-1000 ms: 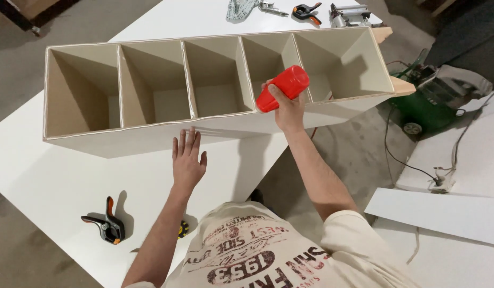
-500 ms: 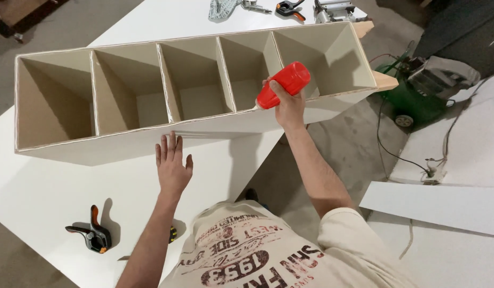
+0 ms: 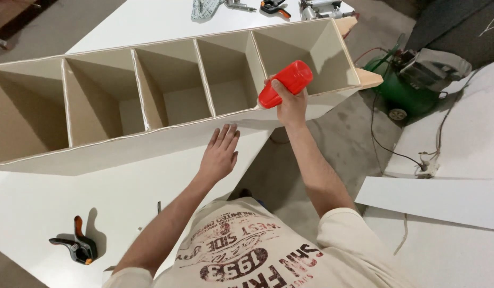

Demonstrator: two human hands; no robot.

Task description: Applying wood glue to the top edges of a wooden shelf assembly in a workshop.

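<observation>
A long cream wooden shelf box [image 3: 167, 101] with five open cubbies lies on its side on a big white table [image 3: 49, 197]. Everything here is told from that box.

In front of the box's left part, near the table's front edge, sits a small black spring clamp with orange tips [image 3: 76, 248].

Just in front of the middle of the box is the person's left hand [image 3: 219, 154]. It lies flat with the palm down, and the fingers are open and spread. The fingertips reach up to the box's front side and seem to touch it.

At the box's front edge, by the wall between the last two cubbies on the right, is the right hand [image 3: 290, 104]. Its fingers are closed tight around a red plastic glue bottle [image 3: 286, 84]. The bottle is tipped over, with its tip pointing down and left, right at the box's edge.

Behind the box, on the far side of the table, lie some metal tools and another black and orange clamp [image 3: 273, 6].

To the right of the box, down on the grey floor, stands a green air compressor [image 3: 412, 80] with black cords. Further right and nearer the person, a flat white board [image 3: 433, 200] lies.
</observation>
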